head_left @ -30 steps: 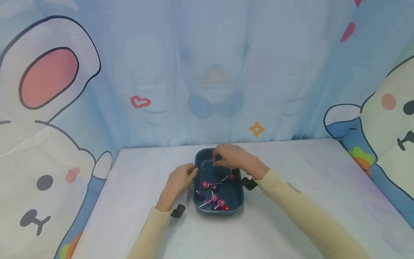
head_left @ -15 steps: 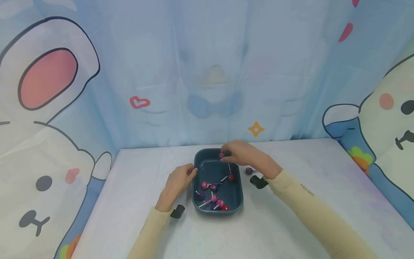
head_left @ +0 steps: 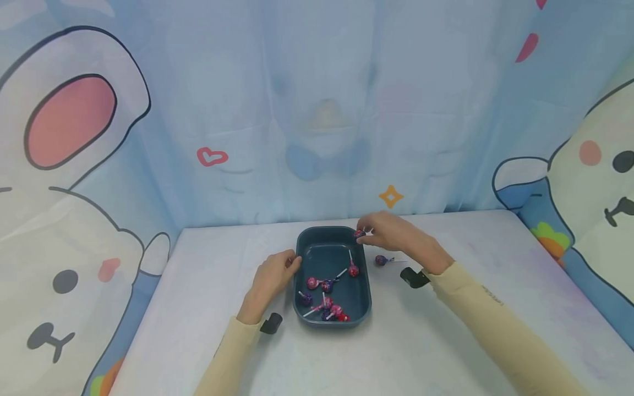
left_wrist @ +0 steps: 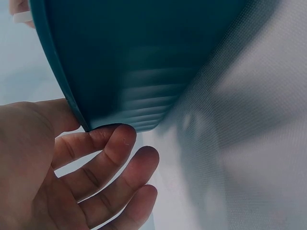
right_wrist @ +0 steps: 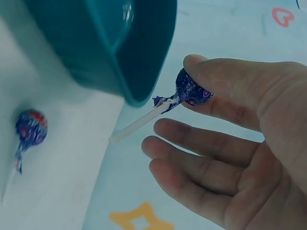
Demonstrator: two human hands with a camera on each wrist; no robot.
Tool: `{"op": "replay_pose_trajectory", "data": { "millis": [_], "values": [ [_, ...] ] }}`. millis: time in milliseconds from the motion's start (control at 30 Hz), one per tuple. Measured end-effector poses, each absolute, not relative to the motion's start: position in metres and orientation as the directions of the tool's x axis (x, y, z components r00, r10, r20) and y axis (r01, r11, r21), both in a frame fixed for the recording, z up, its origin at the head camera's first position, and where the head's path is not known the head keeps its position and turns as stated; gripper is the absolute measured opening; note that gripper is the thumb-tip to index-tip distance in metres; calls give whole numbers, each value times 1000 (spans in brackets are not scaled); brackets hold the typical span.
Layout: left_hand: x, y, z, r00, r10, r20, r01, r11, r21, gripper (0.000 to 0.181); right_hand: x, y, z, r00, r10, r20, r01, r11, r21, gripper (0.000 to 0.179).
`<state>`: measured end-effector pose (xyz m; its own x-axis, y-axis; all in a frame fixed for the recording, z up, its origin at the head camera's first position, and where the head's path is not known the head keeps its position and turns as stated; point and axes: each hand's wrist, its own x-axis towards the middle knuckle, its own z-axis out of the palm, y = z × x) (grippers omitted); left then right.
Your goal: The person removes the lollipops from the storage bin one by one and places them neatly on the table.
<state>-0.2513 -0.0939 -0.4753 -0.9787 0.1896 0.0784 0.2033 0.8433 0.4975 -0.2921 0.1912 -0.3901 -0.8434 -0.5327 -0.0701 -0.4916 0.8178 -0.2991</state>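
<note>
A dark teal rectangular bin (head_left: 332, 324) stands on the table with several wrapped lollipops (head_left: 329, 308) inside, mostly toward its near end. My left hand (head_left: 269, 280) pinches the bin's left rim between thumb and index finger, as the left wrist view shows, the other fingers loosely bent below. At the bin's far right corner, my right hand (head_left: 391, 234) pinches a purple-blue wrapped lollipop (right_wrist: 189, 91) by its head between thumb and index finger, its white stick pointing away. Another purple lollipop (head_left: 380, 260) lies on the table just right of the bin, beneath the right forearm.
The white table (head_left: 446, 330) reaches back to a pale blue curtain (head_left: 327, 82) printed with cartoon animals. A black wrist camera (head_left: 415, 278) sits on the right wrist, another black camera (head_left: 271, 323) on the left.
My right hand has moved right with the lollipop, from over the bin's far end to its far right corner. The lollipop on the table has come into view. The left hand stays put.
</note>
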Motion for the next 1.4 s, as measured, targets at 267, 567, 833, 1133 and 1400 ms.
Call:
{"op": "replay_pose_trajectory", "data": {
  "millis": [267, 567, 833, 1133, 1400],
  "values": [
    [-252, -94, -475, -979, 191, 72, 201, 843, 499, 25, -298, 217, -404, -875, -479, -74, -443, 852, -277, 26],
    [-252, -95, -476, -979, 192, 72, 201, 841, 502, 25, -301, 251, -425, -912, -388, -136, -345, 902, -259, 26],
    [-252, -95, -476, -978, 195, 75, 206, 837, 506, 25, -299, 273, -443, -929, -324, -177, -288, 936, -204, 30],
    [-251, -95, -476, -979, 189, 72, 200, 842, 502, 25, -299, 279, -456, -936, -249, -250, -229, 967, -109, 35],
    [-251, -94, -476, -980, 189, 64, 195, 842, 502, 24, -299, 283, -459, -940, -232, -249, -214, 972, -97, 33]
  ]
}}
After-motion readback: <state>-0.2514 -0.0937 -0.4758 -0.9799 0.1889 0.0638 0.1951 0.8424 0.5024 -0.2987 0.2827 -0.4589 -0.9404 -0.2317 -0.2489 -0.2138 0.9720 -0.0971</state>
